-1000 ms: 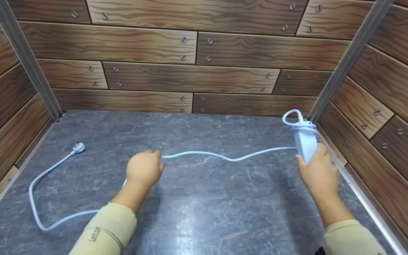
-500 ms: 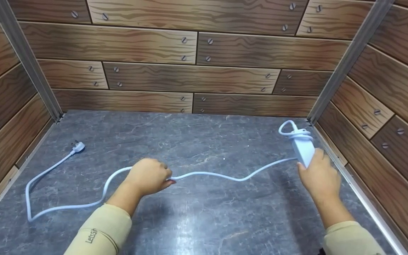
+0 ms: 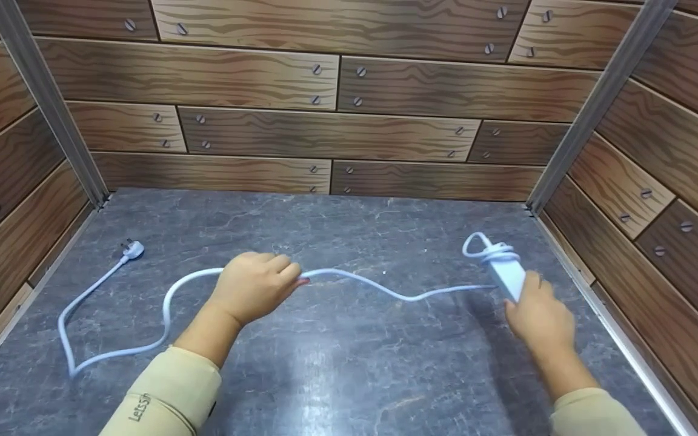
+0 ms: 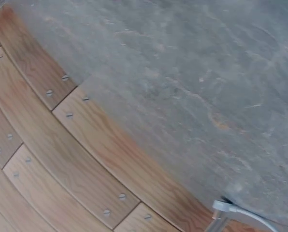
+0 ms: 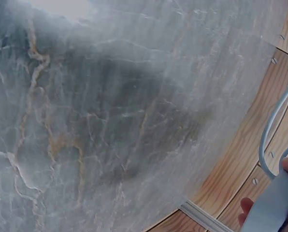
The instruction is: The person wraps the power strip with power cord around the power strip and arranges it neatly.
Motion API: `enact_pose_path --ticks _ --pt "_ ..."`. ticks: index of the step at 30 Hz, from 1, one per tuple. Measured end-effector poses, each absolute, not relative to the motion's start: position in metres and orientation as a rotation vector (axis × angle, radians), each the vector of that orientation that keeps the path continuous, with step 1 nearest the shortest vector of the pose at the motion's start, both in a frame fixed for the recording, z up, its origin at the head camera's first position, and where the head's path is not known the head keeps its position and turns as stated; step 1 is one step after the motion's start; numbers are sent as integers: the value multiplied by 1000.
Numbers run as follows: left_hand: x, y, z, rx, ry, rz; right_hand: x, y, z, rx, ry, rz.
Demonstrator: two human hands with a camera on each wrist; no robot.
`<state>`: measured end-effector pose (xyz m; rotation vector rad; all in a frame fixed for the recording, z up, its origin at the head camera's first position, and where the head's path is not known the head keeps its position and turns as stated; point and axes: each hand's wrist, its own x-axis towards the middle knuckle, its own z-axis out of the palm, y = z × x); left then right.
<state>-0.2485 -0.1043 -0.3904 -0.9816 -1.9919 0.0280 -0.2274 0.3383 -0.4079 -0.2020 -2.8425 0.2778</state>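
Note:
My left hand (image 3: 256,284) grips a white power cord (image 3: 379,284) near the middle of the floor, fingers curled round it. To its left the cord bends through a loose curve to a pronged plug (image 3: 132,249), which also shows in the left wrist view as a white plug (image 4: 223,206). On the right, my right hand (image 3: 544,318) holds a white rectangular block (image 3: 508,274) by its near end, tilted up and leftward. Several turns of cord wrap its far end, with a loop (image 3: 474,243) standing out. In the right wrist view the fingers (image 5: 245,209) lie around the block (image 5: 272,205).
Wood-print walls (image 3: 331,85) enclose the back and both sides. Grey metal posts (image 3: 591,115) stand in the back corners. The floor (image 3: 349,375) is dark, marbled and shiny, with a pale metal strip (image 3: 618,339) along its right edge.
My left hand has shifted slightly right along with the cord, dipping nearer and then back. The right hand has lowered the block and tilted it further left. The plug stays nearly in place.

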Motion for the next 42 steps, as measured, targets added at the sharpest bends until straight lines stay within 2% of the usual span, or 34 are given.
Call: enact_pose_path --ticks 7,15,26,33,42 --pt "-241 -89 -367 -918 -1878 -47 -226 331 -418 -100 -2883 178" --pt "-229 -71 -348 -1078 -1775 -149 -226 325 -426 -128 -2905 169" --pt "-214 -56 -314 -1112 -1600 -258 -222 302 -429 -76 -2951 -10" --pt "-216 -56 -303 -1086 -1628 -289 -220 301 -435 96 -2942 -170" --pt "-232 -77 -307 -876 -1781 -351 -221 307 -431 490 -2843 -286"
